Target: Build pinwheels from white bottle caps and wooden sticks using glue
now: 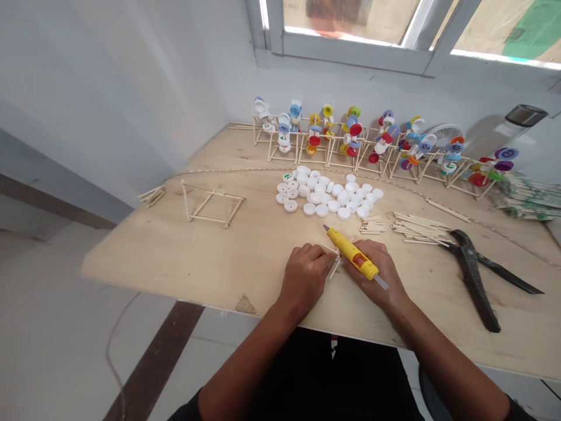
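On a wooden table, a person's left hand pinches thin sticks between close fingers, near the front edge. The right hand, fingers curled, holds a yellow glue gun beside them, pointing forward and left. White caps lie just beyond; pliers rest at right.

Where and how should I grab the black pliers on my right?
Probably best by the handles, coming from the near right. The pliers lie on the table with their handles spread open toward that side, while their head points away, toward the loose sticks.
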A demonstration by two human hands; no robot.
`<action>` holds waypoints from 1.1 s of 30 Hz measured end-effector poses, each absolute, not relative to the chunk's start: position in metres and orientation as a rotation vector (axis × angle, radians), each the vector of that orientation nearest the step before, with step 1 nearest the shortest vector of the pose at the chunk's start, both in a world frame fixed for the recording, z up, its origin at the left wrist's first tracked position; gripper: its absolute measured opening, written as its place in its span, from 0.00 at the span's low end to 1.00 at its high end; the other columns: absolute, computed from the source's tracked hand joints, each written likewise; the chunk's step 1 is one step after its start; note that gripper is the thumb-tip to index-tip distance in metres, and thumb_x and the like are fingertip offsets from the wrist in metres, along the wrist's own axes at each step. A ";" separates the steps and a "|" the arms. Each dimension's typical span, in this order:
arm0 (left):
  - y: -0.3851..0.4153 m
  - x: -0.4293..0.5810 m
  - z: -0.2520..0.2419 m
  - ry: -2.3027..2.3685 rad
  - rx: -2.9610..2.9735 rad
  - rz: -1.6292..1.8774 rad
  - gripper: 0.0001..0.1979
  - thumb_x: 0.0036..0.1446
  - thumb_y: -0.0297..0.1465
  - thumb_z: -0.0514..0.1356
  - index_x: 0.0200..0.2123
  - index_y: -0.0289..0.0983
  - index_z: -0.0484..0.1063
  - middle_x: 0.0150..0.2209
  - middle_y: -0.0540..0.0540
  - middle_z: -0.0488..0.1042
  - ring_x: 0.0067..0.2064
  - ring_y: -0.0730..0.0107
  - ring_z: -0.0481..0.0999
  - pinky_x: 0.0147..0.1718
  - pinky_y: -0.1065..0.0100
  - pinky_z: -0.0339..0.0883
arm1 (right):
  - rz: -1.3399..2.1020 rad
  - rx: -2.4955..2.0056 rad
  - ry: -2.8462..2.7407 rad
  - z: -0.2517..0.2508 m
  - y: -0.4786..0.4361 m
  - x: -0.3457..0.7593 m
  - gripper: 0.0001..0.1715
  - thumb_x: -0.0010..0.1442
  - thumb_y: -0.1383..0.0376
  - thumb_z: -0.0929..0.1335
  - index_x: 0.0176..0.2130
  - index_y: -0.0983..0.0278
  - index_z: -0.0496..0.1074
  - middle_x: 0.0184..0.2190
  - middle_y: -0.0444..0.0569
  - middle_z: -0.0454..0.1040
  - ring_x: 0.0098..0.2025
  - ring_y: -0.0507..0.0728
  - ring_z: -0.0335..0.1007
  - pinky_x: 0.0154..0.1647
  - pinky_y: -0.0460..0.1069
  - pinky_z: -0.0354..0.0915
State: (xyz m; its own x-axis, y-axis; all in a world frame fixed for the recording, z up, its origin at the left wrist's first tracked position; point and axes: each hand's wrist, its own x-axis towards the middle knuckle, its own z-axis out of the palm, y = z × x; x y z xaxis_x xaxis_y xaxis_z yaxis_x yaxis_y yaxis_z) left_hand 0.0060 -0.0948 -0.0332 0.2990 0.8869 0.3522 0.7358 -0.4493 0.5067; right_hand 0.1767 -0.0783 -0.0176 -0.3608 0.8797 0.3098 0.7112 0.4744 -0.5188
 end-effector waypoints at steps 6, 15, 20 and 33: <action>-0.095 0.006 -0.034 1.479 2.342 0.885 0.11 0.57 0.24 0.53 0.37 0.40 0.74 0.33 0.46 0.73 0.35 0.67 0.68 0.34 0.64 0.60 | 0.386 -1.314 -2.182 -0.018 -0.078 0.178 0.05 0.54 0.65 0.64 0.27 0.62 0.63 0.23 0.43 0.69 0.28 0.54 0.65 0.36 0.50 0.56; -0.095 0.005 -0.034 1.478 2.374 0.871 0.12 0.58 0.24 0.51 0.38 0.39 0.73 0.32 0.46 0.72 0.35 0.67 0.68 0.34 0.64 0.60 | 0.379 -1.311 -2.188 -0.017 -0.078 0.177 0.05 0.54 0.65 0.63 0.27 0.62 0.63 0.23 0.44 0.69 0.28 0.54 0.64 0.36 0.50 0.56; -0.096 0.005 -0.034 1.476 2.410 0.859 0.11 0.57 0.24 0.52 0.37 0.40 0.73 0.31 0.46 0.72 0.34 0.66 0.68 0.34 0.64 0.61 | 0.377 -1.306 -2.194 -0.017 -0.079 0.177 0.04 0.53 0.65 0.64 0.27 0.62 0.63 0.23 0.43 0.69 0.28 0.54 0.65 0.36 0.50 0.56; -0.101 0.002 -0.034 1.502 2.279 0.922 0.10 0.54 0.25 0.53 0.39 0.38 0.71 0.35 0.45 0.74 0.38 0.64 0.70 0.36 0.63 0.62 | 0.406 -1.329 -2.107 -0.020 -0.080 0.179 0.05 0.55 0.65 0.64 0.28 0.61 0.64 0.25 0.44 0.69 0.29 0.55 0.65 0.39 0.52 0.58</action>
State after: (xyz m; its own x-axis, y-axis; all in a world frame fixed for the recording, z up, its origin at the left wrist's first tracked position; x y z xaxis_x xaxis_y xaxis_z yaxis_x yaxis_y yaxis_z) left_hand 0.0022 -0.1006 -0.0341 0.2642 0.8934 0.3633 0.7283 -0.4317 0.5322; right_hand 0.1790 -0.0801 -0.0204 -0.3119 0.8909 0.3301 0.7045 0.4500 -0.5488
